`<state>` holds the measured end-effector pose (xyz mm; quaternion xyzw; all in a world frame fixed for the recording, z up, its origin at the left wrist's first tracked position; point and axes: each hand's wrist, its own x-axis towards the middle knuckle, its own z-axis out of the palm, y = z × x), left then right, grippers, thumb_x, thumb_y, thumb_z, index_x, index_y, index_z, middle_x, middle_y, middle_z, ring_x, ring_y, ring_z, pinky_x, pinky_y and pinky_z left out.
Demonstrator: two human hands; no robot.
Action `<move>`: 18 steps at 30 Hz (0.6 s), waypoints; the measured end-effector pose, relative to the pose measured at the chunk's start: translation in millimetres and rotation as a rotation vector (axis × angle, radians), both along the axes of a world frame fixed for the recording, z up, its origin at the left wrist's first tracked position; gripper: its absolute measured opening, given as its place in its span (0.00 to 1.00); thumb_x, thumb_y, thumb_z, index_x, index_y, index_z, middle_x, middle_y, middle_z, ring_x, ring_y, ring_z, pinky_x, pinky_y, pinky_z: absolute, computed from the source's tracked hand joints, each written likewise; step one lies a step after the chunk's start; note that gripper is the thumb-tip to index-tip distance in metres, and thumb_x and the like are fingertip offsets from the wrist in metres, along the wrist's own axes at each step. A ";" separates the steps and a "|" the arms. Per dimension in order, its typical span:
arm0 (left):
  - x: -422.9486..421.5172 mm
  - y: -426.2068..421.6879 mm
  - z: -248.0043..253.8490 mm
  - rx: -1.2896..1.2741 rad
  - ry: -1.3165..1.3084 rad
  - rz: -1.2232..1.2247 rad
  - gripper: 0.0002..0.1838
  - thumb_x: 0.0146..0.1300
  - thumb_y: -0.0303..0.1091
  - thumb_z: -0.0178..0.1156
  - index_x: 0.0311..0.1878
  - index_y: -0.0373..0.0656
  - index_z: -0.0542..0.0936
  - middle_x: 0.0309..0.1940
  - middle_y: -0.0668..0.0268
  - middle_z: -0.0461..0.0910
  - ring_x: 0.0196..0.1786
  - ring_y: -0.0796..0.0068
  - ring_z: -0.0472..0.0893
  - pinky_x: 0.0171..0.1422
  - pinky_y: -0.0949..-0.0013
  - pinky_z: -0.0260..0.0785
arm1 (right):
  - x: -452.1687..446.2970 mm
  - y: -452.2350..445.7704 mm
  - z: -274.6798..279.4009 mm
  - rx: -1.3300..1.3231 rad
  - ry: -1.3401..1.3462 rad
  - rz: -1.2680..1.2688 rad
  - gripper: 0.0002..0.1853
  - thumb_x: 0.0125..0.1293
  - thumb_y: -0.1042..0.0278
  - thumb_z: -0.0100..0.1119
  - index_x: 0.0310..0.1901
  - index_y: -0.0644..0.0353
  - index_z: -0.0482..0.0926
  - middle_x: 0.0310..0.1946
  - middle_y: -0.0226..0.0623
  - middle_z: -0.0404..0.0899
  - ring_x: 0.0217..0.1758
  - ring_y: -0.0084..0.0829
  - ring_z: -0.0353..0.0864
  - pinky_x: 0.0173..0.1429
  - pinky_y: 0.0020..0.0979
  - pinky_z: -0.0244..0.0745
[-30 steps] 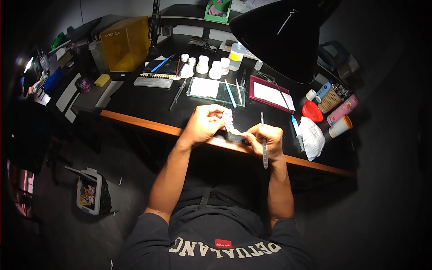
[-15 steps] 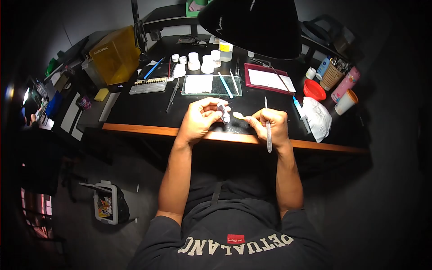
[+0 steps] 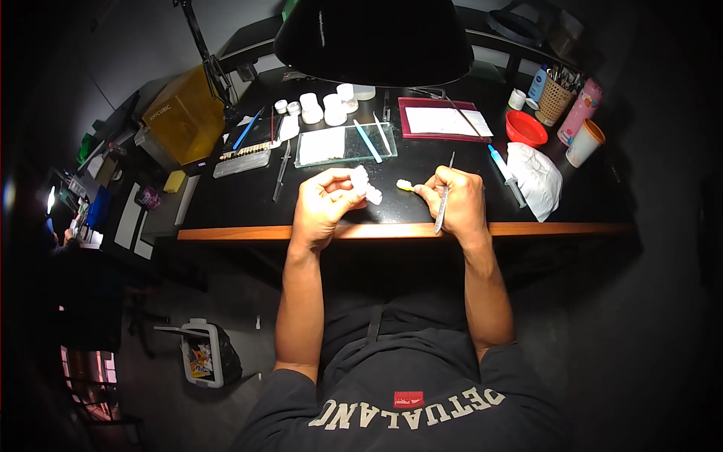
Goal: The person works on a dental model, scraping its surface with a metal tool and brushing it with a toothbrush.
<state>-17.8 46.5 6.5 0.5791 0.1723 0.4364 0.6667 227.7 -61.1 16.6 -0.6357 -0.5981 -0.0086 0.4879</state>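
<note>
My left hand is closed on a small white dental model, pinched between thumb and fingers above the desk's front edge. To its right, my right hand grips what looks like a small toothbrush, with pale bristles and a yellow head pointing at the model. The brush and the model are apart. A slim metal hand tool also sits in the right hand, slanting across the fingers; its kind cannot be made out. White specks lie on the black desk between the hands.
Behind the hands lie a glass slab with white paper, a shade guide and white jars. A black lamp hangs overhead. At right are a syringe, crumpled tissue and a red bowl.
The dental model has been turned in my left hand, showing a broader white side. The metal tool in my right hand leans more. The whole view has shifted slightly.
</note>
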 end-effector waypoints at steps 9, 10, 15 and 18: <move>0.3 -2.6 0.0 -0.015 -0.018 0.024 0.19 0.68 0.21 0.77 0.59 0.28 0.84 0.47 0.55 0.91 0.48 0.71 0.93 0.57 0.67 0.90 | 2.4 0.5 -6.6 0.015 0.066 0.007 0.13 0.61 0.73 0.81 0.27 0.64 0.82 0.20 0.43 0.82 0.22 0.42 0.85 0.30 0.41 0.75; 0.4 -1.8 1.3 -0.020 -0.025 0.022 0.19 0.68 0.21 0.77 0.59 0.28 0.84 0.47 0.55 0.91 0.48 0.71 0.93 0.57 0.67 0.90 | 2.5 0.8 -4.8 0.014 0.064 0.003 0.13 0.61 0.73 0.81 0.27 0.64 0.82 0.20 0.43 0.82 0.22 0.42 0.85 0.30 0.41 0.75; -1.5 0.3 -0.5 -0.075 -0.081 0.002 0.20 0.67 0.20 0.78 0.59 0.31 0.83 0.48 0.56 0.91 0.51 0.70 0.92 0.59 0.66 0.89 | 3.6 3.0 -6.8 -0.001 0.019 -0.002 0.14 0.60 0.72 0.81 0.27 0.63 0.81 0.23 0.46 0.83 0.25 0.47 0.86 0.32 0.43 0.76; -1.6 0.9 -0.4 -0.073 -0.087 -0.018 0.19 0.66 0.19 0.79 0.57 0.32 0.83 0.48 0.57 0.91 0.51 0.70 0.92 0.60 0.67 0.89 | 2.7 0.2 -5.1 -0.008 0.010 -0.010 0.14 0.59 0.72 0.82 0.27 0.63 0.81 0.22 0.46 0.83 0.25 0.48 0.86 0.32 0.43 0.76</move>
